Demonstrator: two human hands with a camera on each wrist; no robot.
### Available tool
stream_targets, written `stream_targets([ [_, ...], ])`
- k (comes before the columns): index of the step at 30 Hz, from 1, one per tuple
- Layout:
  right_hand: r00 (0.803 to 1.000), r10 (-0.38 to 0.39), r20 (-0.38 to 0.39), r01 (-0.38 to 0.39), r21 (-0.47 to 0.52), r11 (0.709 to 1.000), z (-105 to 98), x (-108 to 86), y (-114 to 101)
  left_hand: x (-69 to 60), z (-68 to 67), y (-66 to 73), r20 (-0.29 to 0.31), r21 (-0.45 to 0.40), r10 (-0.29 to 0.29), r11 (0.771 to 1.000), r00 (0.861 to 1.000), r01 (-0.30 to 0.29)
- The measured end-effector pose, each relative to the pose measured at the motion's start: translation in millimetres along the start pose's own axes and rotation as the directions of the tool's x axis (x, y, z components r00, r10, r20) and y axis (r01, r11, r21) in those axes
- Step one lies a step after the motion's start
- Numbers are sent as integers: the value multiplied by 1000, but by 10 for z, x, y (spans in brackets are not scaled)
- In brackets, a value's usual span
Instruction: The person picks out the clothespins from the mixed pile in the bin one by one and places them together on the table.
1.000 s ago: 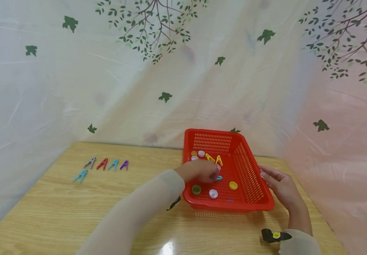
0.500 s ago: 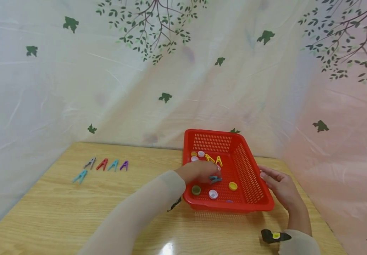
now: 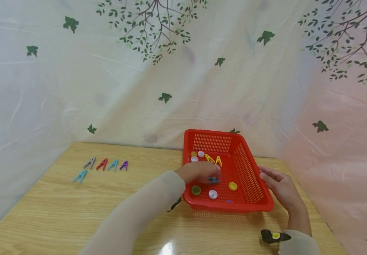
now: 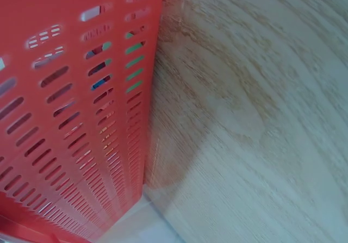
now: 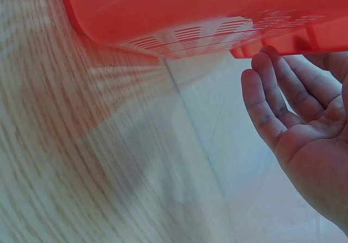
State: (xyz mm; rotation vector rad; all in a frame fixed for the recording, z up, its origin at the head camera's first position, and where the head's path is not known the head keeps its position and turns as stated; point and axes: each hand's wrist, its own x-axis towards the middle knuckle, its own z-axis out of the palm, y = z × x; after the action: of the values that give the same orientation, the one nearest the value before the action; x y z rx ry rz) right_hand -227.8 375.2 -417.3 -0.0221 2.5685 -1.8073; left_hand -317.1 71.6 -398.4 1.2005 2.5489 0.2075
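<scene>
Left hand (image 3: 204, 172) pinching a blue clothespin (image 3: 214, 180) inside the red basket (image 3: 228, 207), right hand (image 3: 280, 186) gripping its rim.
The basket sits toward the far right corner of the worktop (image 3: 74, 216), and the blue clothespin is low inside it, partly covered by the bent fingers. The right hand has its thumb over the basket's right edge and its fingers underneath. Two yellow clothespins (image 3: 219, 161) lie beyond the left hand; a green cap (image 3: 196, 190) and a white cap (image 3: 213, 194) lie by the basket's near edge, a yellow cap (image 3: 233, 186) farther right. Toward the worktop's far left corner, grey (image 3: 89, 163), red (image 3: 101, 164), light blue (image 3: 113, 165) and purple clothespins (image 3: 124, 165) form a row.
</scene>
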Motion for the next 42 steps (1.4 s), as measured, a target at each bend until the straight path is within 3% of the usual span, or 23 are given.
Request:
stream_targets([
  [13, 1000, 15, -1, -15, 6, 1000, 4, 11, 3, 39, -12, -34, -27, -71, -63, 996, 998, 61],
  [24, 1000, 11, -7, -11, 4, 1000, 8, 17, 16, 89, -62, -35, -121, -26, -24, 999, 992, 21],
  [32, 1000, 25, -11, -25, -26, 999, 4, 3, -7, -8, -161, -39, -219, 33, 28, 999, 975, -22],
  [42, 999, 29, -18, -30, -25, 999, 13, -2, -13, -213, -287, -83, -312, 133, 49, 991, 949, -7],
])
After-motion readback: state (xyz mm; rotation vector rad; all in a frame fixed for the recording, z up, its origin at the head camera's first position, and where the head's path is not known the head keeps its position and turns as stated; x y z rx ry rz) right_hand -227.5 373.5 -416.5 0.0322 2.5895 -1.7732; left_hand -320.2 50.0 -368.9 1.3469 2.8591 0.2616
